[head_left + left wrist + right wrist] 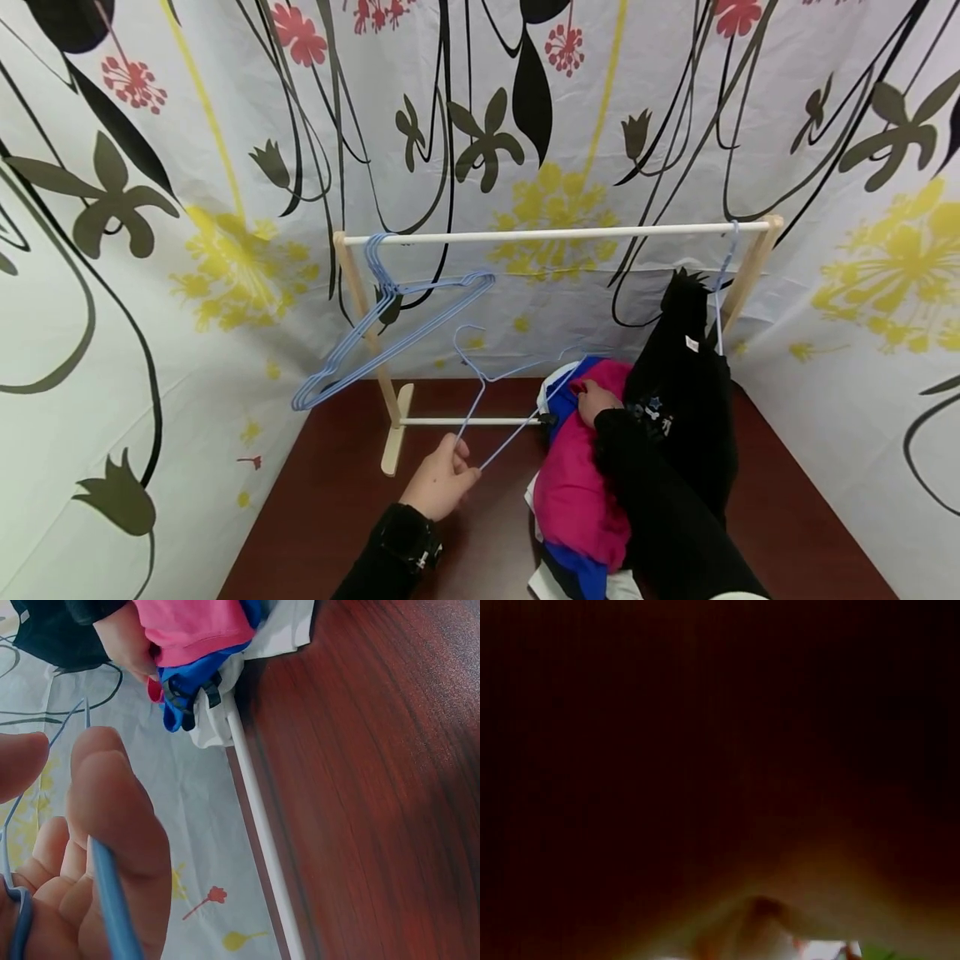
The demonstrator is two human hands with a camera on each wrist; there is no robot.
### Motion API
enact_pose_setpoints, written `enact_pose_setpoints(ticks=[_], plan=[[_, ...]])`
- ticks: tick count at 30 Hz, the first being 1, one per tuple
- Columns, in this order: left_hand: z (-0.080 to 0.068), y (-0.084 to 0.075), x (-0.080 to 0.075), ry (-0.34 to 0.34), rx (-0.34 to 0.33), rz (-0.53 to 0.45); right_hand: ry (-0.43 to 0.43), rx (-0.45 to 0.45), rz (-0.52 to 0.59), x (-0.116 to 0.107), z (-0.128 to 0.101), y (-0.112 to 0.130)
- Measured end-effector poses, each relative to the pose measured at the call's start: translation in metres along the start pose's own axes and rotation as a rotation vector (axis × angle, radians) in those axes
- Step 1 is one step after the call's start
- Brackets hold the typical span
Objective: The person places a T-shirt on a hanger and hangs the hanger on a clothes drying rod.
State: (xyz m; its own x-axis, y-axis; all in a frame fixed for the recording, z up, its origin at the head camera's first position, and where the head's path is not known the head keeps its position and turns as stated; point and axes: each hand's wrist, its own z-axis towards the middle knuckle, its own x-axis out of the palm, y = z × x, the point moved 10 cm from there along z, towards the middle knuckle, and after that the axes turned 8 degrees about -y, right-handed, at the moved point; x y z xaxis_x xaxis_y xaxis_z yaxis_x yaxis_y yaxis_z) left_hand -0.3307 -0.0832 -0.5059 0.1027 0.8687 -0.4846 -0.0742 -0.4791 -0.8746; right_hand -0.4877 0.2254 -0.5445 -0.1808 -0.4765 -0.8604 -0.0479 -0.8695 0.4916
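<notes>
On the dark wooden counter [337, 492], in front of a small wooden rack [555, 236], the left hand [441, 481] pinches the lower wire of a blue hanger [487, 379], fingers curled round it; the left wrist view shows the thin wire passing between thumb and fingers [112, 817]. The hanger looks light and springy. It would likely flex and swing if held by one corner, so a hold near the neck under the hook or at the middle of the bottom wire seems steadier. The coated wire looks smooth and may slip in a loose pinch.

The right hand [595, 400] rests on top of a pink garment [577, 483] that lies on a heap with blue and white cloth just beside the rack's lower bar [468, 422]. Its fingers seem to grip the collar edge, though the right wrist view is too dark to confirm it. The cloth is soft and limp and will sag wherever it is not held; the collar or shoulders look like the best places to take it.

A bunch of blue hangers [390, 333] hangs at the left end of the rail. A black garment [686, 392] hangs at the right end, touching the heap. The middle of the rail is open. The flowered curtain [150, 250] closes in near on three sides, so swings should stay short. The counter's left part offers free room.
</notes>
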Motion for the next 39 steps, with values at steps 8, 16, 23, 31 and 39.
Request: enact_pose_setpoints(ticks=[8, 16, 23, 31, 39], plan=[[-0.004, 0.001, 0.007, 0.035, 0.022, 0.0, -0.055, -0.098, -0.011, -0.016, -0.007, -0.008], [-0.007, 0.001, 0.007, 0.055, 0.026, 0.047, -0.025, -0.008, -0.026, -0.029, -0.013, -0.012], [-0.007, -0.005, 0.001, 0.044, 0.05, 0.083, -0.151, -0.036, 0.039, -0.059, -0.005, -0.002], [-0.011, -0.013, -0.003, 0.042, 0.062, 0.094, -0.194, 0.01, 0.136, -0.094, -0.002, 0.005], [-0.012, -0.017, -0.004, 0.021, 0.1, 0.182, -0.222, 0.039, 0.163, -0.111, -0.004, 0.009]])
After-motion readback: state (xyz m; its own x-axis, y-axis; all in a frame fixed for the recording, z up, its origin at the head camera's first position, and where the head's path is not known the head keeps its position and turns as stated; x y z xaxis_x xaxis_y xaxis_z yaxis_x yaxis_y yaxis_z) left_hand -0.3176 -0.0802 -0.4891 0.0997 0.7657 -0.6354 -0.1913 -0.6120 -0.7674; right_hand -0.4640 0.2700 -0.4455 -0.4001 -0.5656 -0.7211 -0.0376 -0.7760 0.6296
